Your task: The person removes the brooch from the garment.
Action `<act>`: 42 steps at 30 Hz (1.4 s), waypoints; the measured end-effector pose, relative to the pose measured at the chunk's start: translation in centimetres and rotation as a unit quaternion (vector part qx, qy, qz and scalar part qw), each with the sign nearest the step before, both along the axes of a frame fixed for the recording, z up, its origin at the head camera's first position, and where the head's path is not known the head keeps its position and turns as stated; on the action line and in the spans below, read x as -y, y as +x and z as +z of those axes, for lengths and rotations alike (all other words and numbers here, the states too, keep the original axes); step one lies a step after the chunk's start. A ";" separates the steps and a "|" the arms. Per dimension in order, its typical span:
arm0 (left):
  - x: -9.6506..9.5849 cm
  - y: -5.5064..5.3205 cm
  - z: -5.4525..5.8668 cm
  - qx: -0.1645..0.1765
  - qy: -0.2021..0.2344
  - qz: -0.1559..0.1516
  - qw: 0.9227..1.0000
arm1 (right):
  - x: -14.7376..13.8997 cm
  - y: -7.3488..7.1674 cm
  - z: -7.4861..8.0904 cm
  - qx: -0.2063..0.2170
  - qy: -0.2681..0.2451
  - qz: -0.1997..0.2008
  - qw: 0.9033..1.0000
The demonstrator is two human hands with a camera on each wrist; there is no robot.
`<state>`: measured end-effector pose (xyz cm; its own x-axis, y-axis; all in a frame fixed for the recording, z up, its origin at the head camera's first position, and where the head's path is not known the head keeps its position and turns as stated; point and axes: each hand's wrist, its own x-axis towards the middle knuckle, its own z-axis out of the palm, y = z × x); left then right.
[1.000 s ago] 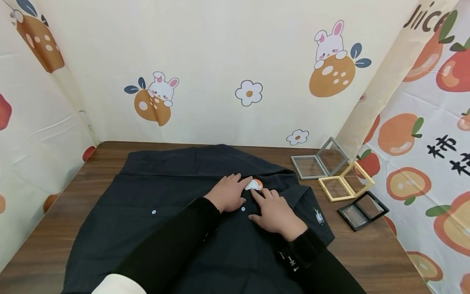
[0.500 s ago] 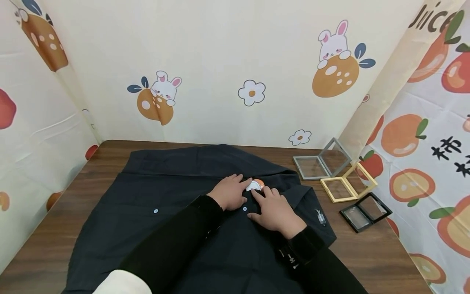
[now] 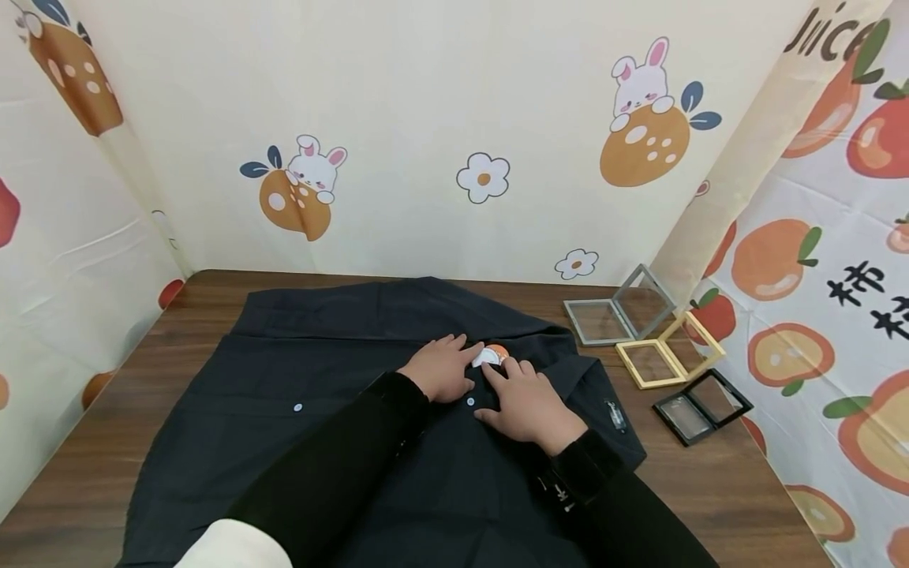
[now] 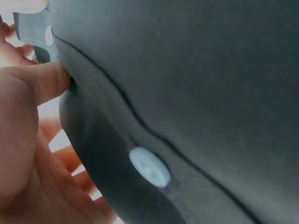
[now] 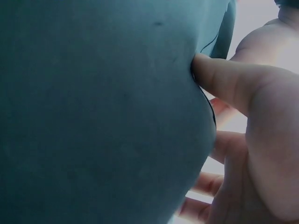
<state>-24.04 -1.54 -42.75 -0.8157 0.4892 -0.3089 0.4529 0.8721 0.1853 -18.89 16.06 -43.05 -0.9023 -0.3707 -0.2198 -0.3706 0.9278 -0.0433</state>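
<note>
A dark navy shirt (image 3: 284, 465) with small pale buttons (image 3: 297, 407) lies spread over the table. A round white-and-orange piece (image 3: 491, 355), like a badge or label, lies near its upper part, partly covered by fingertips. My left hand (image 3: 439, 371) rests on the cloth at its left, index fingertip touching the round piece. My right hand (image 3: 529, 402) lies to the right, its index fingertip at the lower edge of that piece. Fingers of both hands are mostly extended. In the left wrist view the thumb presses by the front seam near a button (image 4: 149, 166); the right thumb (image 5: 224, 81) also touches cloth.
Three hinged clear-windowed frames stand open at the right: grey (image 3: 618, 312), yellow (image 3: 667, 353) and black (image 3: 701, 406). A small shiny tag or clip (image 3: 615, 416) lies on the shirt's right part. The printed backdrop (image 3: 398, 95) closes off the wooden table's (image 3: 724, 497) far side.
The right hand has edged slightly leftward, its thumb nearer the button. The left hand, shirt and frames look unmoved apart from small shifts of the head view.
</note>
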 end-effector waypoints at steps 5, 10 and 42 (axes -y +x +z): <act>0.3 -0.1 0.2 0.007 0.012 -0.008 1.000 | 0.1 -0.1 0.1 0.004 -0.003 -0.003 1.000; 0.2 -0.2 0.3 0.009 0.019 -0.004 1.000 | 0.0 0.0 0.3 0.002 -0.007 -0.005 1.000; -0.3 -0.5 0.5 0.020 0.011 0.008 1.000 | -0.3 -0.6 1.2 0.034 0.001 0.016 0.999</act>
<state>-24.58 -1.29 -42.23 -0.8105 0.4830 -0.3314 0.4303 0.8748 0.2225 -19.52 16.33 -41.82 -0.8731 -0.3989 -0.2802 -0.3965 0.9155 -0.0678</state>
